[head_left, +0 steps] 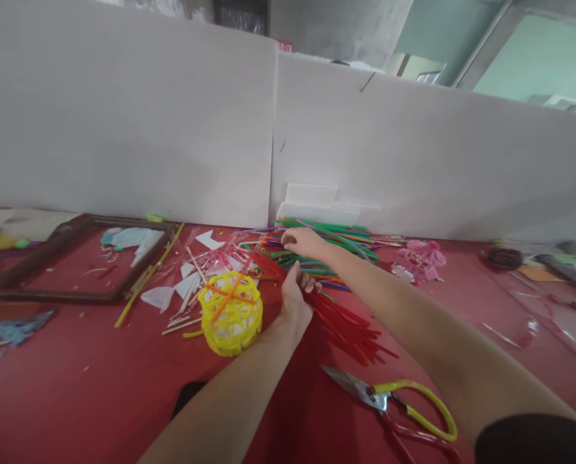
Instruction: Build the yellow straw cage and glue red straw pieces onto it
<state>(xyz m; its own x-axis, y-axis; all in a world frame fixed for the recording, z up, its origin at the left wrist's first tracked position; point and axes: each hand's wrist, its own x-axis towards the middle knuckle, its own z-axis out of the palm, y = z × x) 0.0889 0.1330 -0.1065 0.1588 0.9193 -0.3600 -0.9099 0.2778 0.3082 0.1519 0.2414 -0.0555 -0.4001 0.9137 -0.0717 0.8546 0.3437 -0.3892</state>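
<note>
My left hand (297,293) is closed around a bundle of red pipe cleaners (350,328), whose loose ends fan out to the lower right over the red table. Just above it, my right hand (305,241) reaches over a pile of green, purple, orange and blue pipe cleaners (348,238). Its fingers are curled, and whether anything is between them is too small to tell. Left of my left hand sits a round yellow openwork basket (232,322) with orange strips crossed on it. Scissors (379,393) with yellow and red handles lie open below the red bundle.
White scraps and sticks (186,283) litter the red table (124,386) left of the basket, beside a dark frame (70,296). Pink yarn (421,258) and a dark coil (505,258) lie at the right. White panels (172,129) stand along the back.
</note>
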